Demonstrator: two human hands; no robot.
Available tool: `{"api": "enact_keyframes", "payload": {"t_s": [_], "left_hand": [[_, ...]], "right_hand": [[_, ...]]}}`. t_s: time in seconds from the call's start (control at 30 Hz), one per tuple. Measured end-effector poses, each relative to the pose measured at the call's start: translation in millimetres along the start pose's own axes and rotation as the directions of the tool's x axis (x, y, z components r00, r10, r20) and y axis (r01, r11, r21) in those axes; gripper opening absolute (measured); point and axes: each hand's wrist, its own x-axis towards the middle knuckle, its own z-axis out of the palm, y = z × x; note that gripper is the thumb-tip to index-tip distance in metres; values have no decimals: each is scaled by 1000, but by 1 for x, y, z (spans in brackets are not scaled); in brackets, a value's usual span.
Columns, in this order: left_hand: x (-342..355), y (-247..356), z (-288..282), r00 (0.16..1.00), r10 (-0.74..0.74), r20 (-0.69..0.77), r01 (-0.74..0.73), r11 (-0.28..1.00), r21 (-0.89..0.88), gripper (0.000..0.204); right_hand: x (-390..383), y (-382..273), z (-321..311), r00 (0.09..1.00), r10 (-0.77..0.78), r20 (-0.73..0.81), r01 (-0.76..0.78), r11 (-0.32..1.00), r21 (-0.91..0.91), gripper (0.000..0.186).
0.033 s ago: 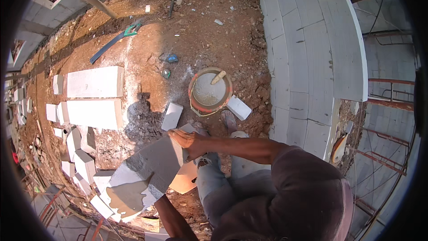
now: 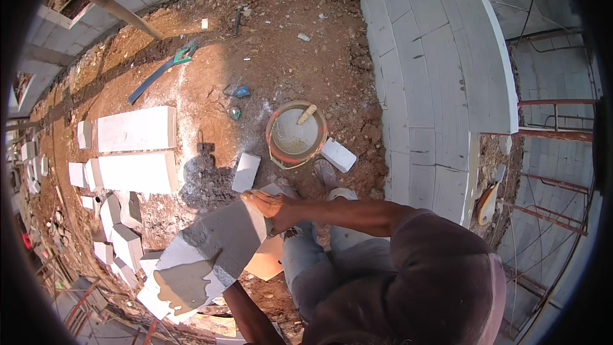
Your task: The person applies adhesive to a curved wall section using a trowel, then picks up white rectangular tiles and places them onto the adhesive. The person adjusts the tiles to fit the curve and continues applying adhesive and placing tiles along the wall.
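Your right hand (image 2: 269, 209) pinches a block (image 2: 227, 237) at one end | left hand hidden behind it, grip unclear | mortar (image 2: 185, 284) smears the other end

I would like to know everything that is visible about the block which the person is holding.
The block is long, grey and box-shaped, apparently light concrete with a slightly rough face. A ragged, wet-looking brownish patch, perhaps mortar, covers part of its sunlit lower-left end. It slants across the view, left of the legs. The right hand grips its upper-right end; the left hand is hidden.
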Motion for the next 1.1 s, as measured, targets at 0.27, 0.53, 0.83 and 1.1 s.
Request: {"api": "enact_keyframes", "payload": {"t_s": [0.27, 0.53, 0.83, 1.1], "left_hand": [[-92, 11, 155, 882, -179, 435, 122, 980, 155, 58], [-192, -58, 286, 564, -356, 745, 175, 933, 314, 60], [-421, -228, 411, -138, -416, 899, 576, 705, 414, 77], [-671, -401, 424, -28, -855, 518, 725, 339, 600, 54]], "right_hand": [[-189, -185, -77, 906, 27, -422, -73, 993, -93, 124], [-357, -216, -102, 733, -104, -672, -147, 941, -306, 123], [-637, -298, -105, 310, -140, -940, -502, 815, -288, 121], [-833, -286, -55, -49, 53, -997, -761, 645, 72, 116]]}}
